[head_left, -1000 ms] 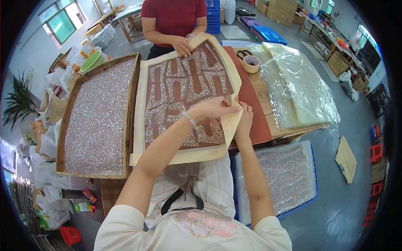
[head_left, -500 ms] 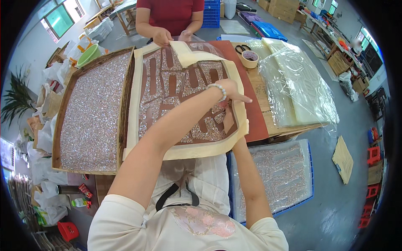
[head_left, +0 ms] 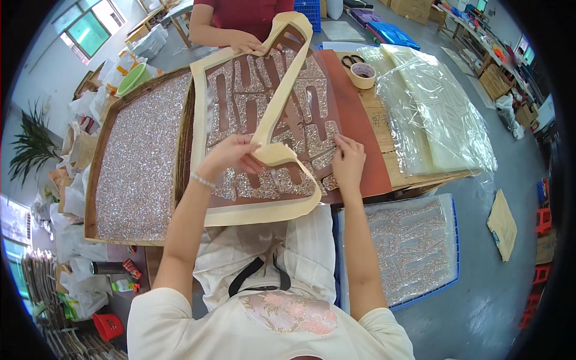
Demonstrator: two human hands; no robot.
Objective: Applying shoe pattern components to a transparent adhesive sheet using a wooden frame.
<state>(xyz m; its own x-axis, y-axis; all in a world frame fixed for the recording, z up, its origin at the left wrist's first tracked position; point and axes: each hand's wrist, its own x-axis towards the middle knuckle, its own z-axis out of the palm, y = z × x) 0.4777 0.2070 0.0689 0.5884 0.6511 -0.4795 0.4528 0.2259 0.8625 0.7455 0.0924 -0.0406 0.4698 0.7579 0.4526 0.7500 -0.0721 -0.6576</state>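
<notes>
A brown stencil sheet (head_left: 223, 111) with cut-out shapes full of glittering stones lies before me, bordered by wide cream strips. The cream strip (head_left: 282, 102) along its right side is lifted and folded inward, running diagonally over the pattern. My left hand (head_left: 233, 153) is closed on this strip near the front. At the sheet's right edge my right hand (head_left: 349, 157) has its fingertips pinched together at the glittering surface; what they hold, if anything, is hidden. Across the table, a co-worker's hand (head_left: 247, 43) rests on the sheet's far edge.
A wooden tray (head_left: 180, 162) of loose glitter stones stands at the left. A brown-red board (head_left: 366, 141) lies under the sheet. Tape roll (head_left: 362, 76), scissors (head_left: 351, 60) and plastic-wrapped sheets (head_left: 441, 120) are at the right. A blue crate (head_left: 456, 264) holds a finished-looking glittering sheet below.
The cream right-hand strip has been pulled up and leftward. My left hand has moved back from the right edge to grip it; my right hand has come out from under the sheet's corner.
</notes>
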